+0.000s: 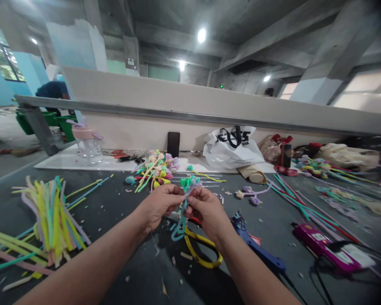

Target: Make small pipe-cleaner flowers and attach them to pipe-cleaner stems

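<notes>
My left hand (pixel 160 205) and my right hand (pixel 206 209) meet above the dark table (pixel 114 220), both pinched on one pipe-cleaner flower (pixel 189 184) with a teal and lilac fuzzy head. Its teal stem (pixel 180 222) hangs down between my hands. Yellow-handled scissors (pixel 201 250) lie on the table right under my right wrist. A pile of finished pipe-cleaner flowers (pixel 155 168) lies just beyond my hands.
A heap of loose pastel pipe cleaners (pixel 49 220) lies at left. A blue glue gun (pixel 257 250) and a purple glue gun (pixel 328 248) lie at right, with long stems (pixel 295 199). Behind stand a jar (pixel 88 146), a phone (pixel 173 144) and a white bag (pixel 231 148). A person (pixel 52 91) bends far left.
</notes>
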Available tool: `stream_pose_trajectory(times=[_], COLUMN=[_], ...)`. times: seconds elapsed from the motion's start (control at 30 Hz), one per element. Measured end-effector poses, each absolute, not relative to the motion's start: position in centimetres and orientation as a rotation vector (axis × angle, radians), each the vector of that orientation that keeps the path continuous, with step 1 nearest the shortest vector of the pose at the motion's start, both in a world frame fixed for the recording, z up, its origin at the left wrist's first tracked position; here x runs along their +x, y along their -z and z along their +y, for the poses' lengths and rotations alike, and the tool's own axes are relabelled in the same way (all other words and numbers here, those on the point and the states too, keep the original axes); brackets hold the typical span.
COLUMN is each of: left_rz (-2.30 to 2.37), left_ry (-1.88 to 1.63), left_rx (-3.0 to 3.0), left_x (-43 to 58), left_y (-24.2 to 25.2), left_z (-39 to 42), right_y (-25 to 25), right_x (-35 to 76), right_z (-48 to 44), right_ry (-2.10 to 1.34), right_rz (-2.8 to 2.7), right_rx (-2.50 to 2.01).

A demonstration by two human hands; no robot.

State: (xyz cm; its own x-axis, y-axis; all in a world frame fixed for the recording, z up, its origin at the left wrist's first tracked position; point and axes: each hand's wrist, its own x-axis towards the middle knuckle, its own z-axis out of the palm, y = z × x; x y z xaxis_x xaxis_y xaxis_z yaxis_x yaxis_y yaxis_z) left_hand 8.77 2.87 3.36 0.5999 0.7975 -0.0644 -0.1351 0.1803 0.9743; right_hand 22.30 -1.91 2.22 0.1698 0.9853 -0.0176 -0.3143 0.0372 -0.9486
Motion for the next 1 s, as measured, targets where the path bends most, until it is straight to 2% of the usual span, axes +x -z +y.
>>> stream_pose_trajectory(times=[0.4, 0.67, 1.0], left_rz=[0.629, 0.606, 0.542], left_ry=[-0.779, -0.802, -0.749], left_rx=[1.144, 1.103, 0.974], left_x=[9.1, 9.1, 9.1], left_y=[-3.2, -3.0, -2.4], left_z=[2.8, 2.9, 3.3], right_y=[-2.4, -1.9, -1.5], right_x=[22.2, 22.7, 22.1], right_z=[-2.2, -2.0, -1.7], right_ry=[-1.212, -1.407, -1.441], right_rz=[-0.845, -0.799, -0.708], right_rx=[-1.045, -0.972, -0.816])
